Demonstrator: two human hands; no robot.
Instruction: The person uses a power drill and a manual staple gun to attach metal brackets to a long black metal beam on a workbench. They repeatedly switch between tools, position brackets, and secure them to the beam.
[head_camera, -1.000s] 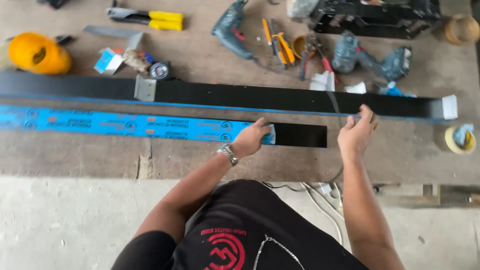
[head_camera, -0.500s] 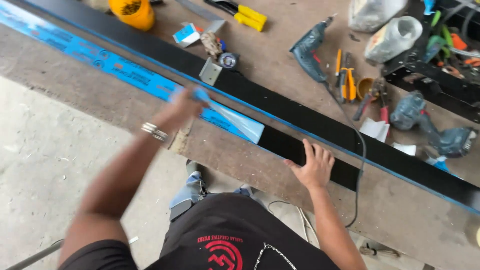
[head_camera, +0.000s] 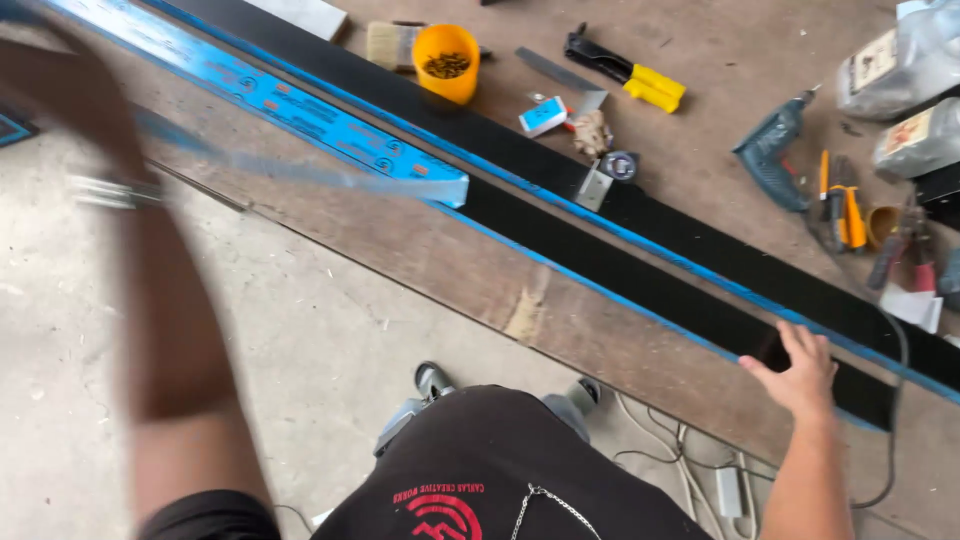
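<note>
While our right hand (head_camera: 805, 375) lies flat, fingers spread, on the smooth black strip (head_camera: 640, 275), our blurred left hand (head_camera: 70, 90) pulls the glossy blue film (head_camera: 300, 100) upward; its grasp cannot be told. Beyond stands an orange cup (head_camera: 447, 62).

We see two long panels (head_camera: 640, 270) lying side by side on the bench (head_camera: 440, 260), running from far left to near right. On the nearer panel, film (head_camera: 300, 100) covers the far-left stretch; the right stretch lies bare. The right hand (head_camera: 800, 372) rests flat on that panel's near-right end. The left hand (head_camera: 70, 90), blurred at far left, seems to hold a strip of film (head_camera: 290, 172) stretching right to the film's edge. Beyond the panels lie a cup (head_camera: 446, 62) of screws, with a brush (head_camera: 390, 45) to its left, then a riveter (head_camera: 625, 72), a bracket (head_camera: 594, 186) on the far panel, a drill (head_camera: 775, 150) and pliers (head_camera: 845, 205) farther right. Shoes (head_camera: 432, 380) stand on the floor (head_camera: 300, 380), near the bench.
</note>
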